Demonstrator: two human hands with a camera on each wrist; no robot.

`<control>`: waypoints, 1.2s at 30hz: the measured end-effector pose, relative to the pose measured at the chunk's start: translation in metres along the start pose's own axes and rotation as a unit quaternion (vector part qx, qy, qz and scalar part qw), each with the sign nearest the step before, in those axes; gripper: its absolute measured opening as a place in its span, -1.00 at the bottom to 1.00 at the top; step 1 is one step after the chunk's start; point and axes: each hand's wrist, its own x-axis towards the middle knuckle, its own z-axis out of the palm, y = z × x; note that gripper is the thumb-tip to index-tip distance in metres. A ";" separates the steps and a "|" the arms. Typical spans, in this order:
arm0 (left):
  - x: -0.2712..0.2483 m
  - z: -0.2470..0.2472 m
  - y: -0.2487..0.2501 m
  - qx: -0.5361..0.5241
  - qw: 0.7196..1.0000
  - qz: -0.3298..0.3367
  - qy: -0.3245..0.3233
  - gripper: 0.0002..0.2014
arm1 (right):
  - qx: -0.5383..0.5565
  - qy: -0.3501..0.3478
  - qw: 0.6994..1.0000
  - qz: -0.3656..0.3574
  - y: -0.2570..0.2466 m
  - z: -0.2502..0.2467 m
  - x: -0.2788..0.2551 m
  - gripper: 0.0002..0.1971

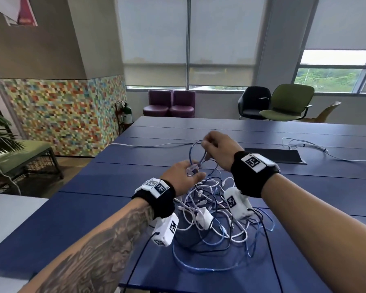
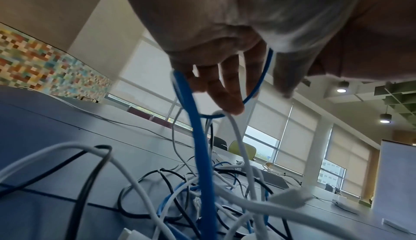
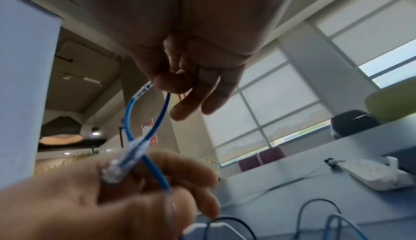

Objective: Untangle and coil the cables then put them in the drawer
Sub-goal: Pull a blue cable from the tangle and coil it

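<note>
A tangle of white, blue and black cables [image 1: 218, 225] lies on the blue table [image 1: 220, 127] under both wrists, and it fills the bottom of the left wrist view [image 2: 157, 181]. A blue network cable [image 1: 191, 152] rises out of it in a loop. My right hand [image 1: 204, 142] pinches the top of that loop between thumb and forefinger [image 3: 171, 83]. Lower down, my left hand [image 1: 193, 172] holds the same cable loosely between thumb and fingers [image 3: 157, 181]. The cable's clear plug [image 3: 111, 172] lies on the left fingers. No drawer is in view.
A white charger block [image 1: 204, 217] sits inside the tangle. A black panel [image 1: 273, 155] is set into the table behind my right wrist, with more white cable [image 1: 304, 144] and a white device [image 3: 378, 174] beyond it. Chairs stand past the table's far edge.
</note>
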 end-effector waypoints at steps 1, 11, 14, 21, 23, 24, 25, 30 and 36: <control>0.001 0.000 0.002 0.024 1.000 0.009 -0.008 -0.73 | 0.016 0.013 1.000 -0.007 -0.006 -0.002 0.000 -0.87; 0.005 -0.007 -0.004 -0.075 0.997 -0.004 0.031 -0.89 | 0.110 0.138 0.984 -0.003 -0.007 -0.029 0.005 -0.87; 0.004 -0.009 0.005 -0.176 0.983 -0.009 0.053 -0.92 | 0.243 0.118 0.962 0.036 -0.005 -0.025 0.000 -0.84; 0.007 -0.018 0.024 -0.261 0.962 -0.025 0.078 -0.82 | 0.177 -0.046 0.979 0.086 0.007 0.011 -0.021 -0.83; 0.008 -0.021 0.026 -0.296 0.951 -0.036 0.083 -0.80 | 0.171 -0.090 0.976 0.100 0.006 0.020 -0.026 -0.73; 0.007 -0.023 0.029 -0.317 0.944 -0.040 0.080 -0.79 | 0.155 -0.100 0.978 0.098 0.005 0.023 -0.028 -0.73; 0.006 -0.025 0.032 -0.342 0.936 -0.043 0.074 -0.79 | 0.144 -0.100 0.980 0.094 0.003 0.025 -0.030 -0.77; -0.004 -0.033 0.045 -0.383 0.920 -0.032 0.083 -0.85 | 0.133 -0.029 0.986 0.097 0.007 0.027 -0.024 -0.72; -0.020 -0.005 0.026 -0.209 0.970 -0.041 0.117 -0.43 | 0.155 0.033 0.984 0.086 0.010 0.026 -0.016 -0.75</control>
